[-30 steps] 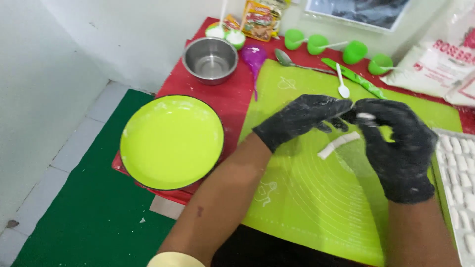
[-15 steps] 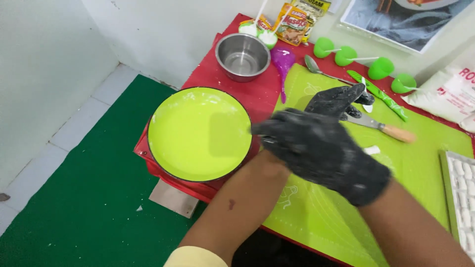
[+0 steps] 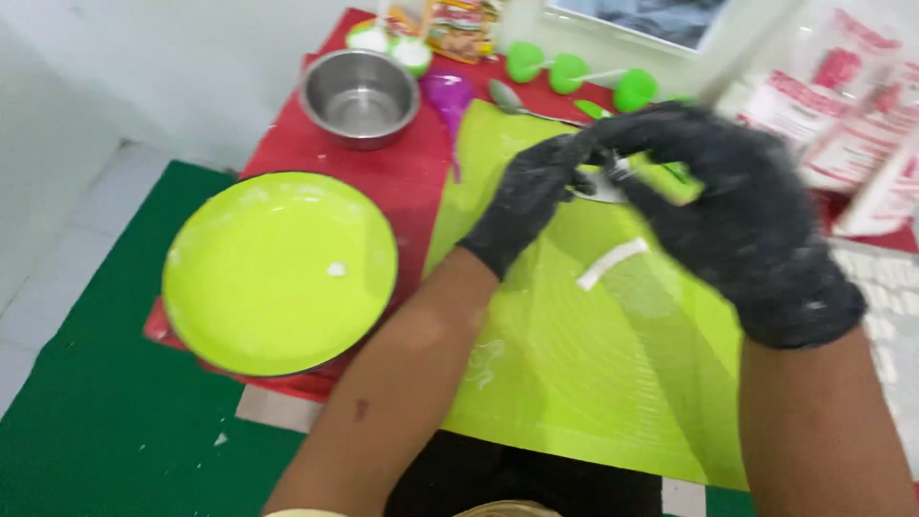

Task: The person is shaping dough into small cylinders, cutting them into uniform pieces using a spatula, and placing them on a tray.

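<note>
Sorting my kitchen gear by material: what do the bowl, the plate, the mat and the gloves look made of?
Bowl: metal, likely stainless steel, brushed grey sheen. Plate: probably plastic or melamine, glossy lime green, dusted white. Mat: seemingly silicone, thin, flat, matte green. Gloves on the left hand and right hand: thin black rubbery material, maybe nitrile, flour-speckled.

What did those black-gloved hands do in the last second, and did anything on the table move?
Half a second ago the right hand reached across over the left, toward the lime plate; now it is back on the right, fingertips meeting the left hand above the green mat. What they pinch is blurred. The white dough strip, plate and steel bowl stayed put.
</note>
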